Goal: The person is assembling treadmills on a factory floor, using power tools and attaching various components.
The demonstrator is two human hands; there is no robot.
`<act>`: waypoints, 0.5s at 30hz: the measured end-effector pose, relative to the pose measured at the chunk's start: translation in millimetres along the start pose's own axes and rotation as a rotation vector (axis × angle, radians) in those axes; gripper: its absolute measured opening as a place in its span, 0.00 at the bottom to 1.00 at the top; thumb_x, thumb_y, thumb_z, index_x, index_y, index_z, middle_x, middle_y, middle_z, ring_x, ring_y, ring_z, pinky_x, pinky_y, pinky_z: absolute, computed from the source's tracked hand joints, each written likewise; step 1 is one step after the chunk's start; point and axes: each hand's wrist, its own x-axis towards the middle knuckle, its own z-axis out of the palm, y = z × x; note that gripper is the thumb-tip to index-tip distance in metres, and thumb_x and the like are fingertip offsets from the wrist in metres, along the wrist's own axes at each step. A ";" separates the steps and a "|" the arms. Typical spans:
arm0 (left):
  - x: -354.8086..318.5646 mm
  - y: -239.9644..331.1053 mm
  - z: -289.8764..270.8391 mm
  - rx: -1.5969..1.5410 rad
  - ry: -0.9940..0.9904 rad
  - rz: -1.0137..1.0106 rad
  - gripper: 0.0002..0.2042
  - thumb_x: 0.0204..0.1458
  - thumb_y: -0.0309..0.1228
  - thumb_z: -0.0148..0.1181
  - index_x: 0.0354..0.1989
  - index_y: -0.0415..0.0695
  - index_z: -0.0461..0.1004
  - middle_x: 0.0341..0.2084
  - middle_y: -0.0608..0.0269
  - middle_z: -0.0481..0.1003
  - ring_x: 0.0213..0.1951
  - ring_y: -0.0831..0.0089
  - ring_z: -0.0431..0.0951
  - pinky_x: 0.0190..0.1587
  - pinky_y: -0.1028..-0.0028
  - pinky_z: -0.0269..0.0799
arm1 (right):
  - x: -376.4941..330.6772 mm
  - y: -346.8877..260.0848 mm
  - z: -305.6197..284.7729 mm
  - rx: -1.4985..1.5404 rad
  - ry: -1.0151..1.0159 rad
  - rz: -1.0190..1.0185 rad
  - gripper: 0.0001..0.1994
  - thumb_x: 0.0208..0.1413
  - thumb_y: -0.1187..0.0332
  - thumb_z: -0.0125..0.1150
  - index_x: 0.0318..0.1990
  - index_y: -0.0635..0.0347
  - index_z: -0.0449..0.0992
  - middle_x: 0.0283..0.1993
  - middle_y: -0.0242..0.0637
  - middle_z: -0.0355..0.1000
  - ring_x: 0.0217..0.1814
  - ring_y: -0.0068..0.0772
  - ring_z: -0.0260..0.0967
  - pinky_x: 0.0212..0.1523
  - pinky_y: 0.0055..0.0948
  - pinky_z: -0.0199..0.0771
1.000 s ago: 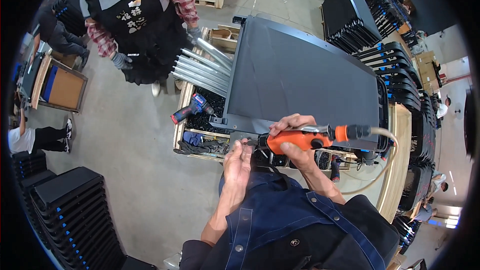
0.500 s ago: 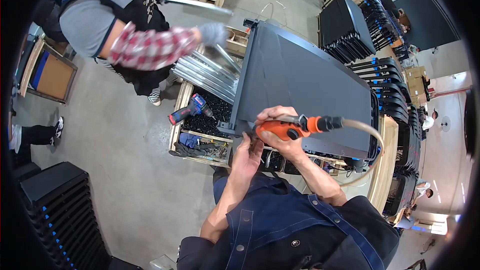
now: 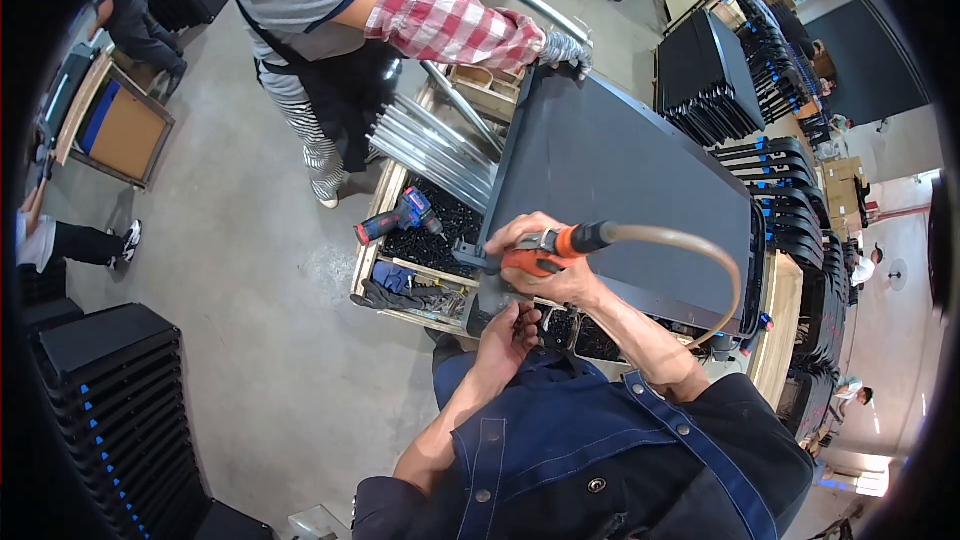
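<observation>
My right hand (image 3: pixel 572 282) is closed around an orange air-powered driver (image 3: pixel 530 258), its clear hose (image 3: pixel 690 245) looping off to the right. The tool's front end sits over the near left corner of a large dark grey panel (image 3: pixel 620 180); its tip is hidden. Just below that corner, my left hand (image 3: pixel 508 342) is palm up with fingers curled and pressed together; what they hold, if anything, is too small to make out. Beside the corner, a cordless drill (image 3: pixel 405 217) lies on black small parts in a wooden tray.
Across the panel, a co-worker's gloved hands (image 3: pixel 566 52) hold a metal tube (image 3: pixel 520 2) by the far corner. Several silver tubes (image 3: pixel 430 150) lie left of the panel. Stacked black panels (image 3: pixel 110 360) stand at lower left; black frames (image 3: pixel 785 185) stand at right.
My left hand has come down away from the panel's corner, and its fingers have curled. The driver has moved slightly left. The co-worker has brought a tube to the panel's far corner.
</observation>
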 end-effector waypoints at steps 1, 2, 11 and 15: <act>-4.0 0.2 4.7 0.004 -0.002 0.002 0.17 0.69 0.43 0.51 0.50 0.42 0.76 0.34 0.65 0.79 0.30 0.77 0.76 0.33 0.75 0.74 | 4.1 -0.9 2.7 -0.062 -0.043 -0.093 0.23 0.46 0.84 0.69 0.51 0.57 0.73 0.50 0.44 0.76 0.53 0.37 0.76 0.53 0.37 0.79; -7.7 0.9 10.2 0.074 0.039 0.018 0.17 0.69 0.43 0.51 0.51 0.43 0.76 0.33 0.67 0.77 0.29 0.79 0.73 0.32 0.76 0.71 | 7.6 -3.5 3.1 -0.125 -0.082 -0.185 0.25 0.46 0.84 0.69 0.53 0.57 0.73 0.52 0.45 0.75 0.54 0.38 0.76 0.53 0.37 0.79; 20.3 -54.7 -13.8 0.394 0.102 -0.084 0.14 0.69 0.35 0.49 0.56 0.43 0.72 0.32 0.67 0.74 0.29 0.79 0.70 0.30 0.76 0.68 | -113.5 -64.9 -69.7 0.015 0.607 0.021 0.32 0.43 0.79 0.73 0.56 0.60 0.65 0.53 0.40 0.70 0.55 0.36 0.76 0.52 0.39 0.79; 66.7 -104.0 -23.9 0.462 0.199 -0.260 0.11 0.68 0.33 0.52 0.53 0.43 0.73 0.35 0.63 0.78 0.33 0.71 0.78 0.34 0.69 0.79 | -240.1 -68.4 -108.5 -0.029 1.045 0.284 0.27 0.43 0.76 0.75 0.50 0.59 0.65 0.41 0.34 0.72 0.44 0.31 0.76 0.48 0.38 0.80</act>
